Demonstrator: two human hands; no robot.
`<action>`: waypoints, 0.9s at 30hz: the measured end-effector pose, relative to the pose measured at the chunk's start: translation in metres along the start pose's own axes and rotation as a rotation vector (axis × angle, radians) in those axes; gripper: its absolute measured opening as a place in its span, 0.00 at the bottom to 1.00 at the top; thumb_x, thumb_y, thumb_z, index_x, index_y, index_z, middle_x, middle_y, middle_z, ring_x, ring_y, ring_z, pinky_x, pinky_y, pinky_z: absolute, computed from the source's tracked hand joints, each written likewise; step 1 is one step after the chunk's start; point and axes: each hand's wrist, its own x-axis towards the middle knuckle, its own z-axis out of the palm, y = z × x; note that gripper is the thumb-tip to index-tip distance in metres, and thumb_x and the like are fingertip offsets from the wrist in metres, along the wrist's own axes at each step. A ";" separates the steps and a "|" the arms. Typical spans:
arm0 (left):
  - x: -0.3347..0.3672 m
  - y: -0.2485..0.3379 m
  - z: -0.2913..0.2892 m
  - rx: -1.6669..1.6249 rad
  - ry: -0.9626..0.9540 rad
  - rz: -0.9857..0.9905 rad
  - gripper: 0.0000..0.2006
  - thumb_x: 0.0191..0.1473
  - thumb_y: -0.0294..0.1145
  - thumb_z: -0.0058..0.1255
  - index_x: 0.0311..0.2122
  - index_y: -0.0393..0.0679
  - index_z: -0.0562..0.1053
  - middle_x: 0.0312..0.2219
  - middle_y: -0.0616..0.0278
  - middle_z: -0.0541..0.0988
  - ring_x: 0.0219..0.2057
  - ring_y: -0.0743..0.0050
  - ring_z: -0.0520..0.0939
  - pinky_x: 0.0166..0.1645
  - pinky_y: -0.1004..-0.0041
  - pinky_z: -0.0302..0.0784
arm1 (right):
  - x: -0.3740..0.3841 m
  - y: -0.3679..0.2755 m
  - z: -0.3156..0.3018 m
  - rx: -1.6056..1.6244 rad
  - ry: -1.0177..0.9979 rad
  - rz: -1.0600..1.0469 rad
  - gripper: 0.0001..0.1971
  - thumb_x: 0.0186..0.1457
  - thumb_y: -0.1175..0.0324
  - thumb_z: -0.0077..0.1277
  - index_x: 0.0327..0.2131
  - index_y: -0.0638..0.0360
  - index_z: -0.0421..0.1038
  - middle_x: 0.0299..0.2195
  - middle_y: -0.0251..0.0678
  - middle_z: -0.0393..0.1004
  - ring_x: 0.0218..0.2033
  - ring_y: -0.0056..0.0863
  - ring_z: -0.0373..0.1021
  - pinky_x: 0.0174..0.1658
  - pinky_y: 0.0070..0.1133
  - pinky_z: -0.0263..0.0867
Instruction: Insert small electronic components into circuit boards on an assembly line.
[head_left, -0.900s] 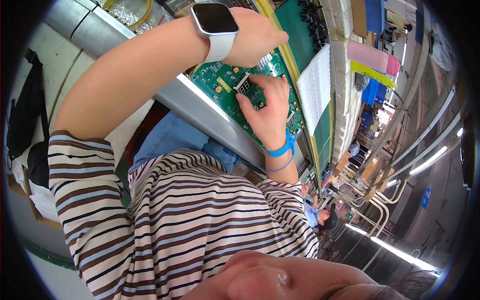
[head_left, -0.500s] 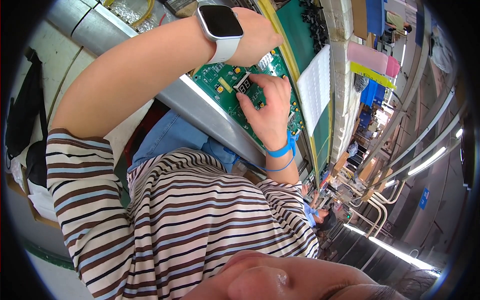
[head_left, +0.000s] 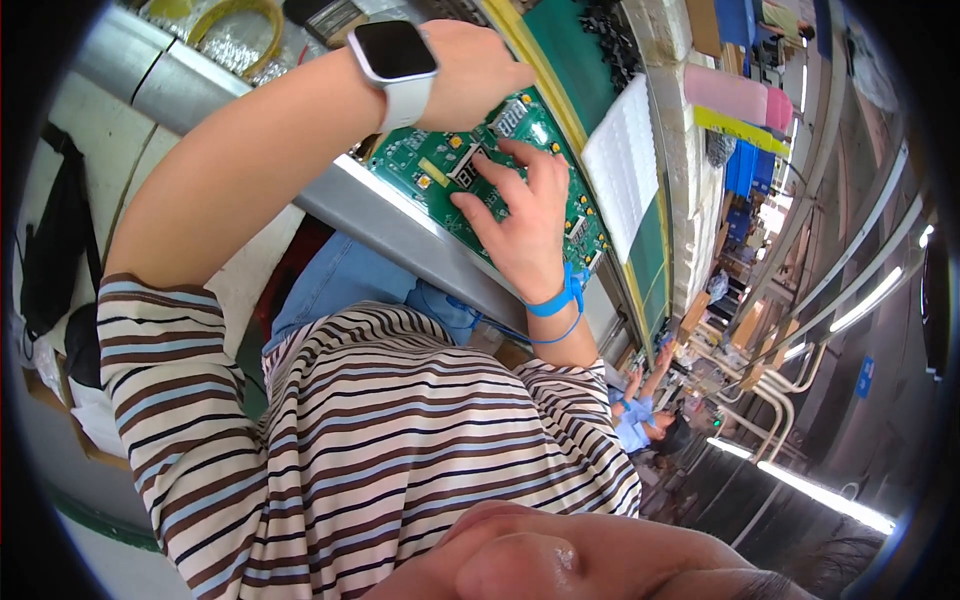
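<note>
A green circuit board lies across the conveyor rail, with several small yellow-topped parts on it. My right hand, wearing a blue wrist strap, is over the board with thumb and fingers apart. Its index fingertip is at a black-and-white digit display, while the thumb is off to the near side of it. A second digit display shows between my two hands, and a third is right of my right hand. My left hand, with a watch on its wrist, covers the board's far left part; its fingertips are hidden.
A white padded sheet lies on the green belt beyond the board, with a pile of black parts farther left. A yellow roll and clear plastic are at upper left. The metal rail runs nearest my body. A co-worker is at right.
My right thumb has come away from the display and the fingers have spread. My left hand has shifted left, uncovering more of the second display. The whole view has shifted slightly.
</note>
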 end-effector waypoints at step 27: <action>0.043 0.028 -0.011 0.112 -0.373 0.151 0.18 0.42 0.28 0.58 0.43 0.43 0.74 0.40 0.59 0.76 0.43 0.58 0.75 0.48 0.67 0.72 | -0.065 0.008 0.028 0.208 0.168 -0.170 0.23 0.41 0.55 0.57 0.36 0.63 0.71 0.43 0.41 0.69 0.47 0.35 0.63 0.58 0.39 0.51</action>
